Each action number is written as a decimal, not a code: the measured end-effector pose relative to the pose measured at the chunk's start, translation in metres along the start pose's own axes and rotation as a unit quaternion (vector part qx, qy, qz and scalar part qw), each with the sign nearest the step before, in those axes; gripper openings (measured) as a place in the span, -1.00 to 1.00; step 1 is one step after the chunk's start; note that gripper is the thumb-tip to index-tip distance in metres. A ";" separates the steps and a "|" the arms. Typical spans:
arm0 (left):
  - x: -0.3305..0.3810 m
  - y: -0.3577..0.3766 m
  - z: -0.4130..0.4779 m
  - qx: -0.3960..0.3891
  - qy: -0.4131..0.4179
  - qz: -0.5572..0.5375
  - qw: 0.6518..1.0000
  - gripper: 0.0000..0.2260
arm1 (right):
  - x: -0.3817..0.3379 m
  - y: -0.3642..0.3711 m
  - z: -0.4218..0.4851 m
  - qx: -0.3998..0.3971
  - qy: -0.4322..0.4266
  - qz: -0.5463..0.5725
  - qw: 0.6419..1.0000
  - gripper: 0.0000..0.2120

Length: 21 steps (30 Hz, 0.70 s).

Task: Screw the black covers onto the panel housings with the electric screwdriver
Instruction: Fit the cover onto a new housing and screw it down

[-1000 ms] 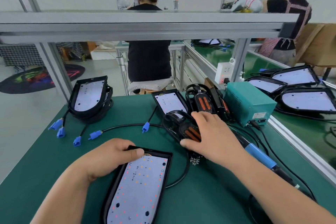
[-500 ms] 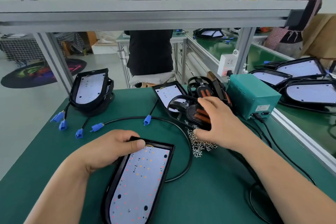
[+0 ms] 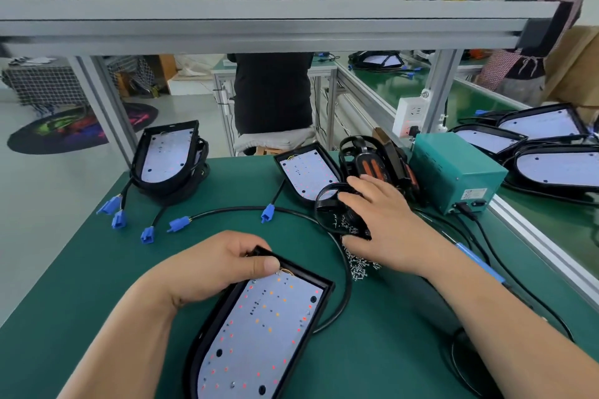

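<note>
The panel housing [image 3: 259, 327] lay by the table's [image 3: 81, 285] near edge. Its long axis ran from that edge away and a little rightward, rounded end nearest, squared end farthest. The left hand [image 3: 223, 266] gripped the squared end at its left corner, fingers curled over the rim and thumb pressed on the board.

The black cover [image 3: 327, 201] to be fitted lay beyond the housing and to its right, toward the far right of the table. The right hand [image 3: 385, 223] was the nearer one and already held it, fingers over the top and thumb at the near edge. By my reading, the next move was to bring the cover back and leftward onto the housing.

Three housings showed on this table: this one, one at the far left corner [image 3: 167, 152] and one at the far edge [image 3: 308, 172]. There were five blue connectors [image 3: 178, 223] and one heap of screws [image 3: 358, 264]. One electric screwdriver [image 3: 479, 264] lay under the right forearm. More covers [image 3: 372, 165] stood stacked behind, too many overlapping to count.
</note>
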State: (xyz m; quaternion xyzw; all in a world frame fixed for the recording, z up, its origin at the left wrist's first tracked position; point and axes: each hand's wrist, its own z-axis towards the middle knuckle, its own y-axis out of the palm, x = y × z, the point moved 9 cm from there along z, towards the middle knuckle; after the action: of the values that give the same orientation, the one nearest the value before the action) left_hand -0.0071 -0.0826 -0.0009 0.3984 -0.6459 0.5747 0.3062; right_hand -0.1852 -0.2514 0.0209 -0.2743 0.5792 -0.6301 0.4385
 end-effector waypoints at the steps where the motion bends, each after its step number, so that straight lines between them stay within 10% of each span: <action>1: 0.001 0.003 0.002 -0.002 -0.001 -0.003 1.000 -0.68 | -0.011 -0.004 0.007 0.020 -0.024 0.011 0.999 -0.35; 9: 0.012 0.016 0.009 0.017 0.004 -0.001 1.000 -0.73 | -0.091 0.030 0.087 -0.020 -0.117 -0.198 0.973 -0.96; 12: 0.009 0.017 0.008 0.024 -0.014 -0.013 1.000 -0.63 | -0.097 0.037 0.104 -0.041 -0.103 -0.232 0.966 -0.88; 21: 0.021 0.033 0.011 0.011 0.007 0.016 1.000 -0.83 | -0.082 0.017 0.085 -0.029 -0.105 0.083 0.991 -0.66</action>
State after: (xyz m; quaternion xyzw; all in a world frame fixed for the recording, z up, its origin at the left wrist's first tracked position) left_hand -0.0455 -0.0963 -0.0017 0.3873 -0.6436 0.5897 0.2967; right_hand -0.0702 -0.2207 0.0331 -0.3021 0.5687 -0.5422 0.5399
